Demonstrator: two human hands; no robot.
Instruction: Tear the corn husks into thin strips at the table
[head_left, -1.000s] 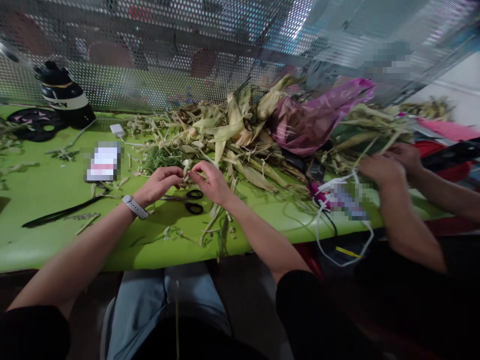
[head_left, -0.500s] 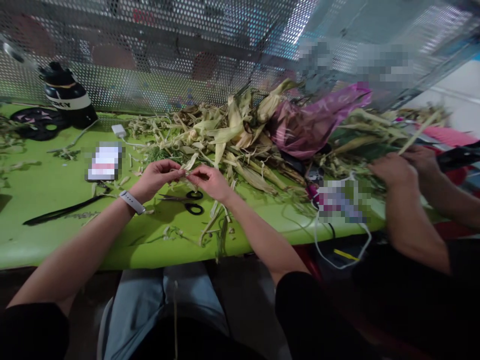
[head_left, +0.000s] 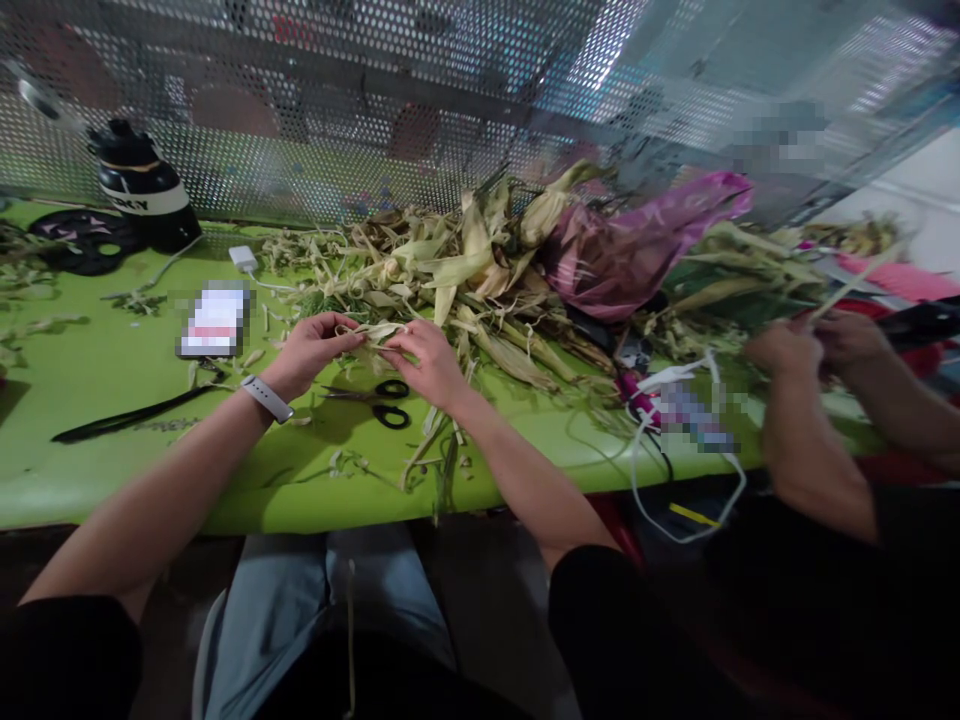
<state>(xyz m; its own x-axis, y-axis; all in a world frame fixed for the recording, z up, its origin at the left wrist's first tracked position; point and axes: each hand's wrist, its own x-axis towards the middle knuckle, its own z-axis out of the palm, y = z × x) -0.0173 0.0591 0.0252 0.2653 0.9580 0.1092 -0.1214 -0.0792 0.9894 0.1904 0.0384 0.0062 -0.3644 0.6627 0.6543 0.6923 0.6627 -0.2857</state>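
Note:
Between my two hands is a small strip of pale corn husk (head_left: 381, 330), held above the table. My left hand (head_left: 321, 345), with a white band on the wrist, pinches its left end. The fingertips of my right hand (head_left: 426, 362) are closed on its right end. Black-handled scissors (head_left: 390, 402) lie on the table just below my hands. Behind them spreads a large heap of dried corn husks (head_left: 472, 260), with loose strips and scraps reaching down toward the near edge.
A phone (head_left: 215, 320), a black strap (head_left: 135, 412) and a dark bottle (head_left: 146, 195) are on the left of the green table (head_left: 300, 500). A pink plastic bag (head_left: 615, 250) rests on the heap. At right, a co-worker's hands (head_left: 817, 345) hold a stalk beside white cables (head_left: 637, 480).
The husk strip now lies flatter and more stretched out between my fingers. My right hand has turned slightly. The co-worker's hands have shifted a little lower.

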